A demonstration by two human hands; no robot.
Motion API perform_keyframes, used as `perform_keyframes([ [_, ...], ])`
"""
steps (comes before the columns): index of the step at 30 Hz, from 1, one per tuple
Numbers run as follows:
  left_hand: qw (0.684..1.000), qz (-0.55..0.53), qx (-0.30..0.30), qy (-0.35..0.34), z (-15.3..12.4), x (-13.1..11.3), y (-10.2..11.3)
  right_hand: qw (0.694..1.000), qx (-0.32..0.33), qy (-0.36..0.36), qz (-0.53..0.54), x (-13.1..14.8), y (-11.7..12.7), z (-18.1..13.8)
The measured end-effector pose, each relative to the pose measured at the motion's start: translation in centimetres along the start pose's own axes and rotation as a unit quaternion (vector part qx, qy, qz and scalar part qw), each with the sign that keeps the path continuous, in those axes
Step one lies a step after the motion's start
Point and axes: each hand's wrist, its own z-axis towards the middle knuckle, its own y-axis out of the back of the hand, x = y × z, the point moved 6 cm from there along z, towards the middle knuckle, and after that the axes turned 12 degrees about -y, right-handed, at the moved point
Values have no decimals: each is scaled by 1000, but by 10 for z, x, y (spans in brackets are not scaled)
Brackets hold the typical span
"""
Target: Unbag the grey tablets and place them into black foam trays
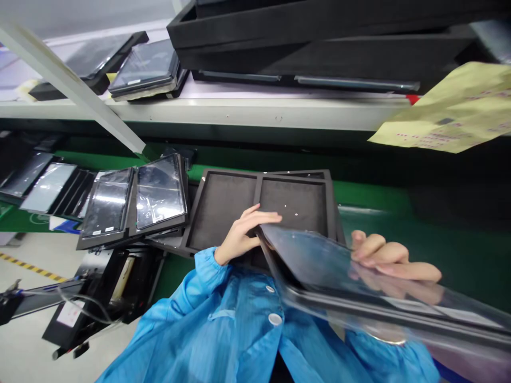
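Note:
I hold a flat dark glossy panel [319, 260] in a clear film, tilted close to my chest. My left hand [245, 234] grips its far left corner, fingers curled over the edge. My right hand [393, 258] is wrapped over the panel's right edge, fingers pressed on its top face. Just beyond the panel lies an empty black two-pocket tray [227, 207] on the green belt. My sleeves and coat are blue [223, 324].
A tray [131, 199] with two glossy panels sits left of the empty tray; more panels [43, 183] lie further left. A shelf [239, 109] above carries stacked black trays [319, 37] and panels. A yellow sheet [451, 114] hangs at right. Black equipment [99, 298] stands lower left.

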Motion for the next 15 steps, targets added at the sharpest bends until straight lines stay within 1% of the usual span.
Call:
perform_keyframes([
  [2,998,-50,-29,33,-2,14,-2,994,-66,-29,83,-13,14,-5],
  [4,993,-79,-82,34,3,13,5,988,-75,-69,118,-27,21,-12],
  [5,991,-78,-108,19,8,6,11,986,-68,-99,113,-34,23,-16],
  [6,990,-68,-122,-7,15,-4,17,985,-52,-127,101,-40,24,-21],
  [7,990,-56,-121,-37,23,-17,23,983,-37,-153,90,-47,23,-27],
  [8,991,-46,-107,-65,31,-31,27,981,-23,-171,89,-53,22,-34],
  [11,990,-26,-36,-130,51,-64,31,974,9,-182,135,-63,17,-51],
  [13,988,-18,-6,-154,57,-74,31,969,46,-196,143,-63,15,-56],
  [14,988,-17,-1,-152,57,-74,29,969,70,-212,107,-62,16,-57],
  [15,991,-14,-13,-133,56,-71,29,966,95,-234,46,-59,19,-57],
])
